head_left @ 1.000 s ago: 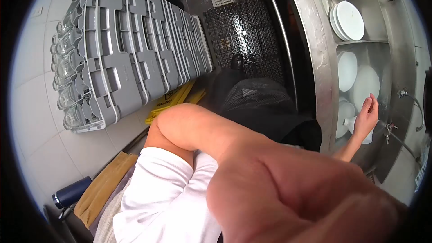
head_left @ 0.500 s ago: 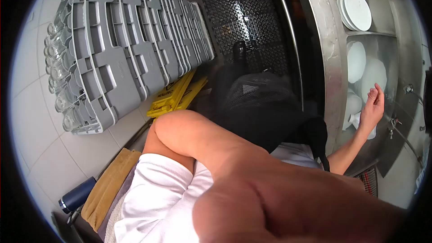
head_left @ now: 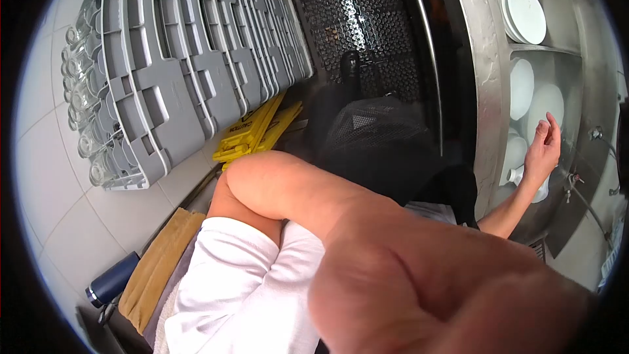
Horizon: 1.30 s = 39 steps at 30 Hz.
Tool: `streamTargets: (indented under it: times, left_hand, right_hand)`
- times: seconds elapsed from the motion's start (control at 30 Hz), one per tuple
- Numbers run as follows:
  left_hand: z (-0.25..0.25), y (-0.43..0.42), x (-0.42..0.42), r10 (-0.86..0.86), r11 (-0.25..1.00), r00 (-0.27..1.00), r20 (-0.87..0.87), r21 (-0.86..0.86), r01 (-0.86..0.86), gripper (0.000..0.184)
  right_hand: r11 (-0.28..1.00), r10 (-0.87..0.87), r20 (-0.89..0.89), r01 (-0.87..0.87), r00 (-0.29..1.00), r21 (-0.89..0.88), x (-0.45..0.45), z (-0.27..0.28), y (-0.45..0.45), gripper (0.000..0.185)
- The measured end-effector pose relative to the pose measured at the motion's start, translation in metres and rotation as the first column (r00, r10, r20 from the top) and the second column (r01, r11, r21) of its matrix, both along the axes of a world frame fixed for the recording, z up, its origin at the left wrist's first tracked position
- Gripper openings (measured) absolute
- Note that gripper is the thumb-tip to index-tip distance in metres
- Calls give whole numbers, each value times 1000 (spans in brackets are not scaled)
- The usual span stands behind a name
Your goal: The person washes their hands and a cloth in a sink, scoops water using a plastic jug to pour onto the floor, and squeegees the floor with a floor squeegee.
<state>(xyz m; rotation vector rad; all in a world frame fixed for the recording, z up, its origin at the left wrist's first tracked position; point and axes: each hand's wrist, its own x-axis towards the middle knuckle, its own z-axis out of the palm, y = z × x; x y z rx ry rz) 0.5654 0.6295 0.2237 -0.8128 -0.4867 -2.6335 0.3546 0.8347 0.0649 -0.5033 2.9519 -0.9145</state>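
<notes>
My left hand (head_left: 452, 295) is raised very close to the camera, large and blurred at the lower right, with its fingers out of sight. Over the steel sink (head_left: 570, 69) at the right hangs my right hand (head_left: 542, 152), its thumb and fingers apart and nothing visible in them. Beneath and beside it, white plates (head_left: 546, 108) lie in the basin, seemingly under water. A small white piece of crockery (head_left: 516, 174) is partly hidden by my right wrist.
Stacked grey dishwasher racks (head_left: 164, 85) with glasses (head_left: 98, 170) stand at the left. Folded yellow caution signs (head_left: 249, 137) lean below them. A stack of white plates (head_left: 527, 14) sits in the farther compartment. A black rubber mat (head_left: 354, 19) covers the floor. A tan cloth (head_left: 157, 269) hangs beside a blue bottle (head_left: 113, 278).
My left hand has shifted slightly right and down in the view, near the lens. The whole view has moved a little. My right hand stays over the sink, nearly unchanged.
</notes>
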Motion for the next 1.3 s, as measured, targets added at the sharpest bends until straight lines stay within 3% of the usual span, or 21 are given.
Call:
streamTargets:
  times: [0.77, 0.87, 0.9, 1.0, 1.03, 1.1, 1.17, 1.23, 1.3]
  left_hand:
    - [-27, -32, 5, -12, 992, 999, -48, -124, 6, 76]
    - [-49, -62, 24, 23, 975, 999, 42, -222, -13, 76]
    - [-56, -77, 33, 51, 960, 993, 107, -279, -19, 76]
    - [-72, -116, 64, 231, 829, 875, 425, -557, 51, 78]
    - [-77, -129, 74, 289, 767, 811, 509, -630, 122, 80]
    - [-88, -137, 93, 405, 774, 785, 468, -633, -21, 83]
    - [-74, -153, 90, 544, 699, 798, 260, -667, -259, 82]
    - [-35, -165, 85, 790, 409, 613, -3, -742, -531, 70]
    - [17, -159, 89, 948, -17, 229, -219, -756, -654, 57]
  right_hand:
    - [1000, 1, 67, -1, 998, 6, 1, 4, 8, 45]
    - [892, 236, 223, -120, 946, -435, 6, 28, 3, 57]
    - [870, 287, 285, -125, 915, -476, 11, 44, -4, 82]
    - [624, 589, 296, -190, 751, -758, 19, 66, -3, 101]
    - [603, 619, 259, -237, 741, -762, 22, 72, -9, 107]
    - [594, 651, 191, -337, 734, -731, 21, 83, -12, 106]
    - [572, 686, 79, -470, 723, -672, 15, 102, -25, 103]
    - [450, 724, -151, -626, 673, -636, 0, 129, -37, 100]
    - [318, 711, -391, -763, 585, -563, -15, 164, -46, 96]
